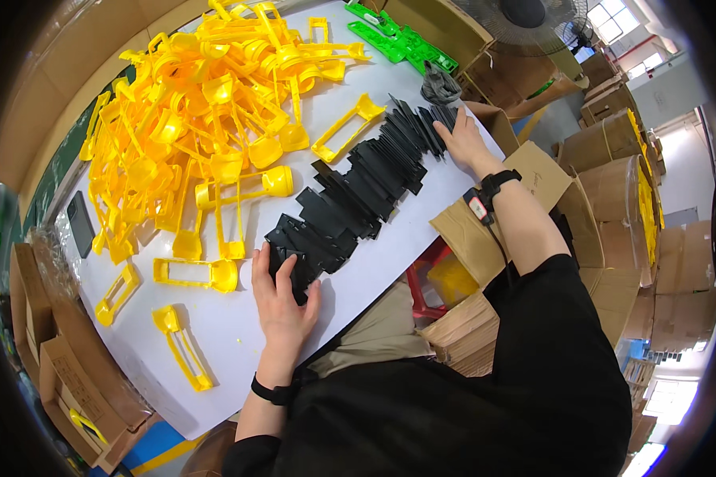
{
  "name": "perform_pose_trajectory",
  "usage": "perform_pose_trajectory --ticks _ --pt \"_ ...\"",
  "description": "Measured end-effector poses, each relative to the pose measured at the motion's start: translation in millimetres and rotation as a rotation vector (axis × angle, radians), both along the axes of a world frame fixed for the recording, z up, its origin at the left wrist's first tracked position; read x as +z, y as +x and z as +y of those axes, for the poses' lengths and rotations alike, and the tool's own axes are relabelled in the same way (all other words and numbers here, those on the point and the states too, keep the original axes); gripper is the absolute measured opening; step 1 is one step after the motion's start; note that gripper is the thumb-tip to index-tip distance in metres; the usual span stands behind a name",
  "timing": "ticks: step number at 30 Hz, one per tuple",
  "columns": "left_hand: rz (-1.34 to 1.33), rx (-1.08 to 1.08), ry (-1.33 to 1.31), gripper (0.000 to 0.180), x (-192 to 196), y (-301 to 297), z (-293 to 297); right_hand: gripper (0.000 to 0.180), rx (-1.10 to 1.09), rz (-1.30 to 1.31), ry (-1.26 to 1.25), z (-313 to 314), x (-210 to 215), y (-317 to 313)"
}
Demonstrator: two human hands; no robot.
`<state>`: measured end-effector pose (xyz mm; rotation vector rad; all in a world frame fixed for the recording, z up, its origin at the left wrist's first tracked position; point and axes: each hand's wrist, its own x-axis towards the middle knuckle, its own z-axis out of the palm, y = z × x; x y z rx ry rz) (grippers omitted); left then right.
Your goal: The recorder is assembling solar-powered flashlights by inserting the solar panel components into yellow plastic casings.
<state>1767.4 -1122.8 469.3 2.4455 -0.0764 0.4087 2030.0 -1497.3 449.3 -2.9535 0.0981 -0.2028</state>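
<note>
A long row of thin black flat pieces (354,191) leans in overlapping layers across the white tabletop. My left hand (282,306) is at the row's near left end, its fingers spread and touching the last pieces. At the far right end my right hand (465,141) rests with its fingers stretched out against the pieces. Neither hand is closed around anything. Just beyond the row lies a single yellow plastic frame with a cupped end (348,127). A large heap of similar yellow parts (207,111) covers the far left of the table.
Loose yellow parts (184,350) lie on the near left of the white table (239,362). A dark phone (79,225) sits at the left edge. Green plastic parts (402,41) are at the back. Open cardboard boxes (461,238) and a red crate (423,290) stand beside the table.
</note>
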Motion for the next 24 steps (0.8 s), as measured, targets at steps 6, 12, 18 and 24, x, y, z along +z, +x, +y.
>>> perform_pose_trajectory --ticks 6,12,18,24 --pt "0.065 0.043 0.078 0.061 2.9 -13.5 7.6 0.08 0.154 0.064 0.092 23.0 2.4 -9.5" --pt "0.12 0.035 0.166 0.068 6.2 -44.8 30.1 0.081 0.25 0.175 0.15 69.3 11.0 -33.7" --pt "0.06 0.21 0.101 0.055 34.8 -108.7 92.5 0.081 0.283 0.085 0.111 92.8 16.9 -56.3" --pt "0.134 0.34 0.164 0.047 42.3 -156.9 138.4 0.077 0.273 -0.012 0.172 76.0 12.1 -61.4"
